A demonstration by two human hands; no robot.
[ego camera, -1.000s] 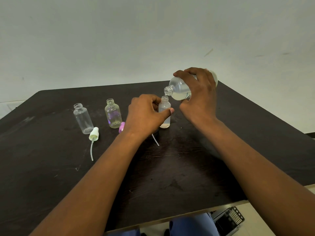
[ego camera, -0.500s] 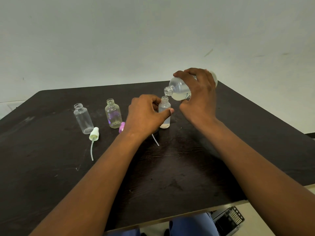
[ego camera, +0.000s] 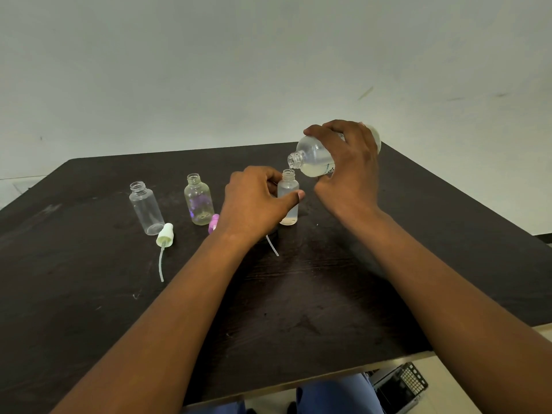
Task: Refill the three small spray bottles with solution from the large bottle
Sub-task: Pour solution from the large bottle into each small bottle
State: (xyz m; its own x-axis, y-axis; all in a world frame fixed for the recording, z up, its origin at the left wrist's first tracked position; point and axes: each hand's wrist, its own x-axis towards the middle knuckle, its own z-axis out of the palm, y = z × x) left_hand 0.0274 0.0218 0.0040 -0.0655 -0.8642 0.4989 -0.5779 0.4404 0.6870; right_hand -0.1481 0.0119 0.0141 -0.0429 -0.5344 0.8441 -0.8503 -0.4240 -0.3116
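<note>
My right hand [ego camera: 346, 171] grips the large clear bottle [ego camera: 313, 158], tilted with its open neck just above the mouth of a small spray bottle [ego camera: 288, 198]. A thin stream of solution runs from one into the other. My left hand [ego camera: 254, 201] holds that small bottle upright on the dark table [ego camera: 89, 294]; it has liquid in it. Two other uncapped small bottles stand to the left: a yellowish one [ego camera: 198, 200] and a clear one [ego camera: 146, 209].
A pale green spray cap with its tube [ego camera: 164, 236] lies in front of the clear bottle. A purple spray cap [ego camera: 214, 223] peeks out beside my left wrist, and a tube end [ego camera: 272, 246] shows under it. A dark device [ego camera: 400, 386] lies on the floor below the table's edge.
Both hands and the bottles have barely shifted. The large bottle stays tilted over the small bottle's mouth.
</note>
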